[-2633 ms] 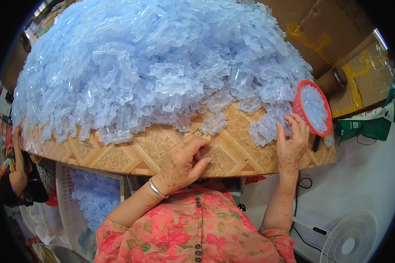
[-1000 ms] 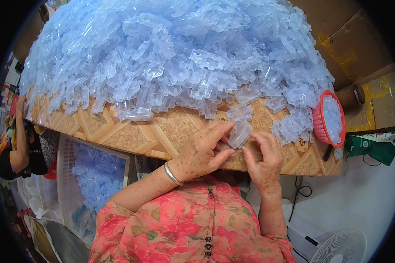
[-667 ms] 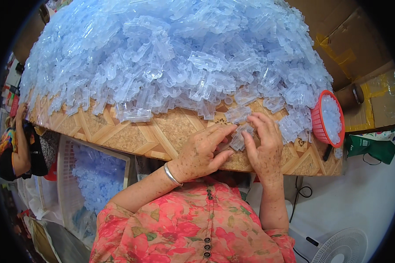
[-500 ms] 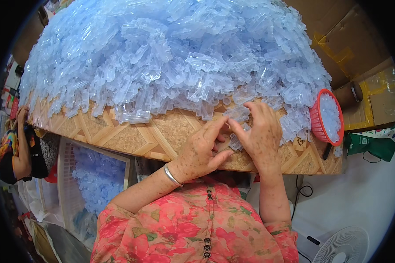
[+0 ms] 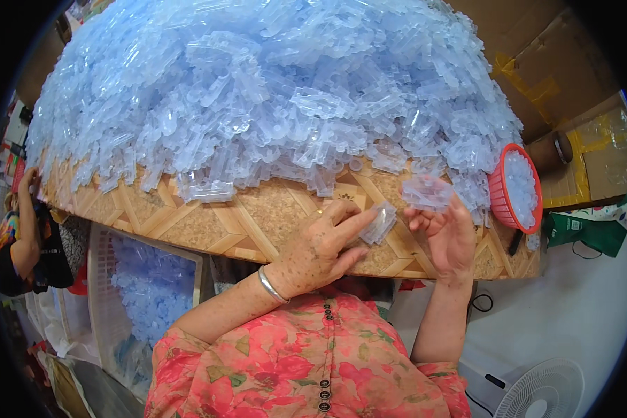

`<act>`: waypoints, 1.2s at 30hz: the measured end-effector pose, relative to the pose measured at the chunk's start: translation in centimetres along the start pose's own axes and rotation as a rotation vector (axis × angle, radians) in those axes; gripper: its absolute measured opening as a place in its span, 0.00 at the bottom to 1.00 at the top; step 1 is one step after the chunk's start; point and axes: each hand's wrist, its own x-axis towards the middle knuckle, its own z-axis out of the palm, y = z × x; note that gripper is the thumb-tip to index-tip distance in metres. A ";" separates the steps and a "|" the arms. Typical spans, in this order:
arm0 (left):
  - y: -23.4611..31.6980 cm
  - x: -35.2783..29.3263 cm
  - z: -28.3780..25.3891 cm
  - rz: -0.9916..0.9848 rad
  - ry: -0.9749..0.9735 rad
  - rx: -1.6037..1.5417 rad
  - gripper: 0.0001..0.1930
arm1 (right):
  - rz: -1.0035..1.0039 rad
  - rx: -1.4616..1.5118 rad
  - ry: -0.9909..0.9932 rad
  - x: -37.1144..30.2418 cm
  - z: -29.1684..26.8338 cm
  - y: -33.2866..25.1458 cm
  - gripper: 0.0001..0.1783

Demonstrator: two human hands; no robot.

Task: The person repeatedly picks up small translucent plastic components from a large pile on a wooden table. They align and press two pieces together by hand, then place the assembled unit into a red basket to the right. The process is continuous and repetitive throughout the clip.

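My right hand (image 5: 449, 240) is raised over the table's front edge, palm partly showing. Its fingertips pinch a clear, flat plastic piece (image 5: 427, 195), held off the table. My left hand (image 5: 322, 242), with a silver bangle at its wrist, rests low over the board. The thumb and index finger are apart, and the index fingertip touches a second clear plastic piece (image 5: 381, 223) on the table; some fingers are curled out of sight. A large heap of similar pale blue, clear plastic pieces (image 5: 258, 104) rises just beyond both hands.
The wood-patterned tabletop (image 5: 251, 216) ends just before me. A red basket (image 5: 498, 195) of plastic pieces stands at its right end. A pale crate (image 5: 104, 279) with blue pieces is below left. Another person's arm (image 5: 26, 223) shows far left; a white fan (image 5: 547, 390) stands lower right.
My hands have moved apart. The right has turned palm up and lifted a clear piece, while the left stays nearly in place. Pieces that lay under the right hand have shifted.
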 end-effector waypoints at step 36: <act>-0.5 -0.4 0.7 -0.096 0.049 -0.028 0.21 | 0.185 -0.658 0.249 -5.5 1.4 1.5 0.20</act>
